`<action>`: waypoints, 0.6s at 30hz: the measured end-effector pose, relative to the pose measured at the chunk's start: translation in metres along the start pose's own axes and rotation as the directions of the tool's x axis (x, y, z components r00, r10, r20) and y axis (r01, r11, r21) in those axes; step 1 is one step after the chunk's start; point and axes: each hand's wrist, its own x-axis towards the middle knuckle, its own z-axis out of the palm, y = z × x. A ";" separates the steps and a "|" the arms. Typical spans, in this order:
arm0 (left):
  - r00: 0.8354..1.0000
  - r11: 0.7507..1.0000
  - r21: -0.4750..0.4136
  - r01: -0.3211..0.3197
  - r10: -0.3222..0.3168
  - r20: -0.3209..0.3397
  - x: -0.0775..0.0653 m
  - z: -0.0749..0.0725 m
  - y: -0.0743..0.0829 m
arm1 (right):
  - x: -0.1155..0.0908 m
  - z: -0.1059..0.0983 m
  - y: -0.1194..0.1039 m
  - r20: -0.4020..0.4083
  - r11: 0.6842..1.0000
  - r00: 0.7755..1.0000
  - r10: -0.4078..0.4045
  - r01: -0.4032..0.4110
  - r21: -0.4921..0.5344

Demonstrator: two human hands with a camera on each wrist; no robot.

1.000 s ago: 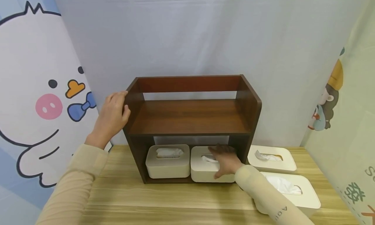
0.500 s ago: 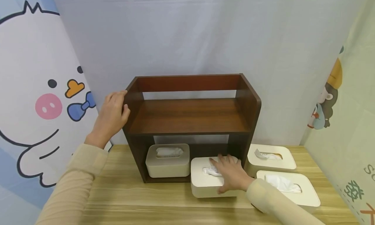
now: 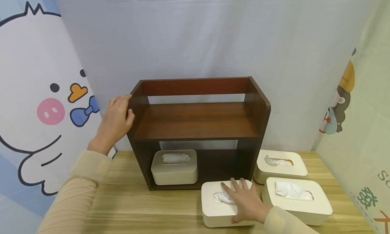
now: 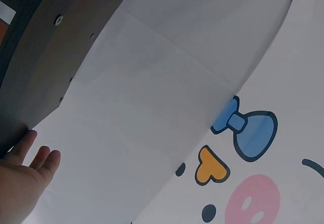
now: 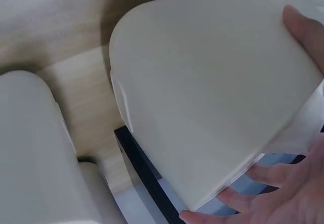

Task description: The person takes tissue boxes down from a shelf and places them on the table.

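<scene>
My right hand [image 3: 247,203] spans the top of a cream tissue box [image 3: 210,203] and grips it, thumb at the near side and fingers at the far edge. White tissue shows in its slot. This box sits in front of the dark brown wooden shelf [image 3: 195,120]. In the right wrist view, its pale wall [image 5: 202,92] fills the middle, with the thumb on one side. At the upper left side panel, my left hand [image 3: 114,120] rests against the shelf's edge. The left wrist view shows its fingers [image 4: 48,163] loosely extended, mostly apart from the panel.
Another tissue box [image 3: 174,169] stands in the left part of the shelf's lower compartment. Two more, a rear box [image 3: 281,158] and a front box [image 3: 300,200], stand right of the shelf on the wooden table [image 3: 146,210]. Cloth walls surround the table.
The right hand has drawn the tissue box out of the shelf's lower right compartment toward me. The left hand has stayed at the shelf's side panel.
</scene>
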 end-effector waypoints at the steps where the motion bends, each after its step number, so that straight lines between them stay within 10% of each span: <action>1: 1.000 1.000 -0.001 0.000 0.000 0.001 0.000 0.000 0.000 | -0.002 0.002 0.000 -0.001 1.000 1.000 -0.002 0.002 -0.002; 18: 1.000 1.000 0.002 0.007 -0.007 -0.002 0.000 0.000 0.001 | -0.011 0.014 0.000 -0.052 1.000 0.999 0.009 -0.009 0.005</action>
